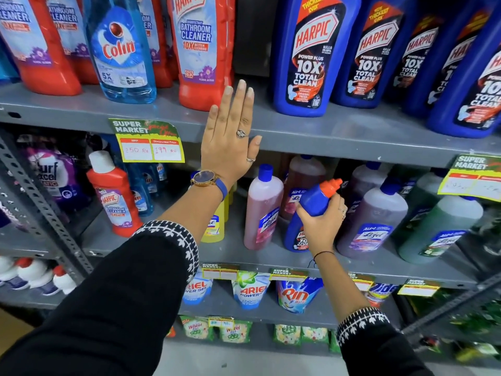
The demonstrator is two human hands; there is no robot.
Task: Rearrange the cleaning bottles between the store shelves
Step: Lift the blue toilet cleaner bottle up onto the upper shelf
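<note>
My right hand (321,222) grips the neck of a small blue Harpic bottle (315,202) with a red cap, standing on the middle shelf (238,253) between pink Lizol bottles (261,210). My left hand (230,137) is raised flat with fingers together and the thumb out, holding nothing, in front of the upper shelf's edge (339,142). Just beyond its fingertips lies a gap between a red Harpic Bathroom Cleaner bottle (202,50) and a row of large blue Harpic bottles (311,55). A small red Harpic bottle (113,196) stands at the left of the middle shelf.
A blue Colin bottle (120,50) stands among red bottles on the upper shelf. Purple and green Lizol bottles (379,218) fill the right of the middle shelf. Price tags (150,145) hang from the shelf edges. Detergent pouches (252,290) sit on the lower shelves.
</note>
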